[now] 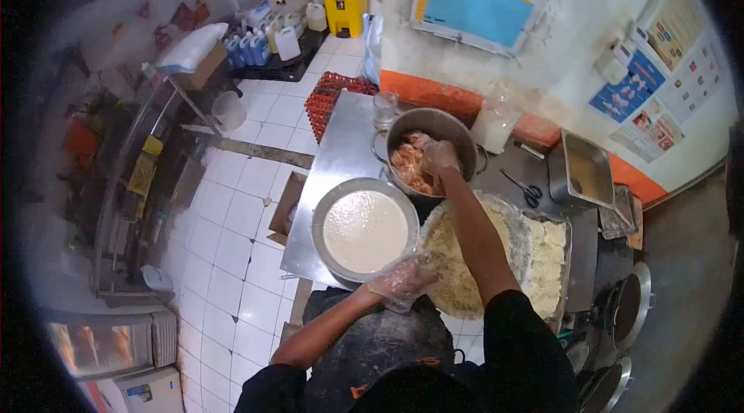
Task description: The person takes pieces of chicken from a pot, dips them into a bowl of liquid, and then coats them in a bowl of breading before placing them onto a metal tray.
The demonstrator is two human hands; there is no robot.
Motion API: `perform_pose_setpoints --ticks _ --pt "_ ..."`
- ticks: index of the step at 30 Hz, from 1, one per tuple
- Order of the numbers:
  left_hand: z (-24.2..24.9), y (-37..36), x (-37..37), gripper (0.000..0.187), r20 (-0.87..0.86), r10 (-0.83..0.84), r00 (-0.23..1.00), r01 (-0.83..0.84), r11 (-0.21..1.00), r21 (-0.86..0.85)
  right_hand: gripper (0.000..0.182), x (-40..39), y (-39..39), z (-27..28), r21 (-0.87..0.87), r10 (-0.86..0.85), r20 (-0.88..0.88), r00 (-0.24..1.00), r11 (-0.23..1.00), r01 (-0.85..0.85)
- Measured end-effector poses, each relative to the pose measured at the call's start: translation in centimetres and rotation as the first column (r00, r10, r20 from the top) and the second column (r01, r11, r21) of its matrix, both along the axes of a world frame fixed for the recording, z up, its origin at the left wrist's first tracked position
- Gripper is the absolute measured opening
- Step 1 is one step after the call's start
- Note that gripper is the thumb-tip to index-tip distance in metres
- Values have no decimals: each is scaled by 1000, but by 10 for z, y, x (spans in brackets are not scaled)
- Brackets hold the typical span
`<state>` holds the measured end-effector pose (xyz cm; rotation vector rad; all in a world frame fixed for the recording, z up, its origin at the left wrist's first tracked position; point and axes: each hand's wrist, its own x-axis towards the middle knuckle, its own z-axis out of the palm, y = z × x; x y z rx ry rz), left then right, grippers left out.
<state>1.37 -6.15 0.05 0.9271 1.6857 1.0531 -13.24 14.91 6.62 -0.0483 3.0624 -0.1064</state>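
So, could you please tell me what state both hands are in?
Left hand: beside the round metal bowl of white liquid; grip unclear.
Right hand: at pinkish raw meat in the deep metal pot; grip hidden.

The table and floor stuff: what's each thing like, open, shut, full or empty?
Pot: no lid, meat inside
Round pan: no lid, filled with batter
Powder: pale, loose
Tray: full of pale pieces
Metal container: no lid
Scissors: lying down, blades too small to tell
Yellow bin: lid shut
Cardboard box: open
Left hand: gloved, near batter
Right hand: gloved, inside pot
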Motion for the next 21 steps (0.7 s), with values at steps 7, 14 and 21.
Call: perform_pose_setpoints --ticks 7,14,21 --pt "-62 -75 -35 49 -509 97 856 80 946 315 28 -40 66 -127 9 -198 188 962 980 200" --pt "-72 -84 -64 53 -794 57 605 219 947 235 28 -26 119 -138 279 25 59 998 959 -41" --pt "-118 -62 -83 57 -483 72 873 89 949 302 33 -15 126 -177 -247 40 -280 959 962 -112"
